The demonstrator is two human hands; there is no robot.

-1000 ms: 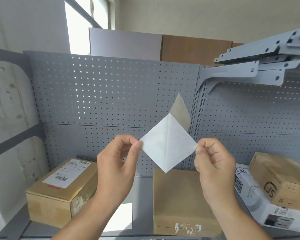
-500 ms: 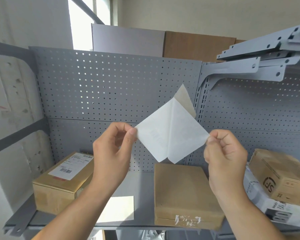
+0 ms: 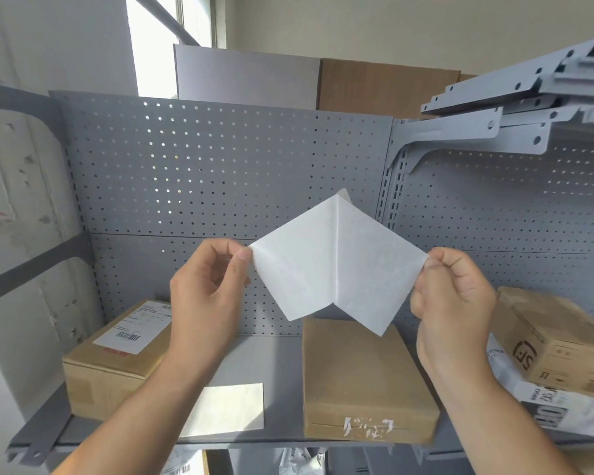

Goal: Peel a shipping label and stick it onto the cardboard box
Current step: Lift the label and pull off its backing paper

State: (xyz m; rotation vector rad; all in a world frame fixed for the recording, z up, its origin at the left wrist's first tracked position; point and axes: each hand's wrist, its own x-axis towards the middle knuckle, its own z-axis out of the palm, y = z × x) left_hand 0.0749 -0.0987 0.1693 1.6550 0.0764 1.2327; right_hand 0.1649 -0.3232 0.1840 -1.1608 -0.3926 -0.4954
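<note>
I hold a white shipping label [image 3: 336, 265] in the air in front of the shelf, half split from its backing along a vertical seam. My left hand [image 3: 208, 293] pinches the left sheet's corner and my right hand [image 3: 453, 293] pinches the right sheet's corner. The printed side faces away from me. Below the label a plain cardboard box [image 3: 360, 378] lies flat on the grey shelf [image 3: 275, 358], with torn label scraps on its front edge.
A labelled cardboard box [image 3: 117, 361] sits at the shelf's left. A blank white sheet [image 3: 227, 409] lies between the two boxes. At right a printed carton [image 3: 556, 341] rests on a white poly bag [image 3: 563, 409]. A perforated back panel [image 3: 220, 173] and metal brackets [image 3: 511, 108] stand behind and above.
My hands have drawn further apart, and the label and backing have opened wider along the seam. The view has shifted so the shelf and boxes sit lower left.
</note>
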